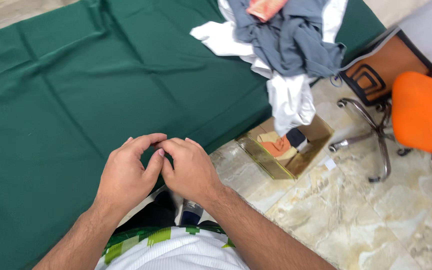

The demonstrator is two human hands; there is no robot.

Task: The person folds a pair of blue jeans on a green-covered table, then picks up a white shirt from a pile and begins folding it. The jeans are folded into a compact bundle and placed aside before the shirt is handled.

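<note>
My left hand (125, 176) and my right hand (190, 169) meet at the near edge of a table covered with a green cloth (71, 90). Their fingertips touch each other, fingers curled, and nothing shows between them. Far across the cloth, at the upper right, lies a pile of clothes (281, 35): a grey garment on top, white ones beneath, and an orange piece at the very top. One white garment (290, 100) hangs over the table's edge.
A cardboard box (286, 150) with folded clothes stands on the marble floor (376, 215) beside the table. An orange office chair (421, 115) with a chrome base is at the right. My white and green shirt fills the bottom.
</note>
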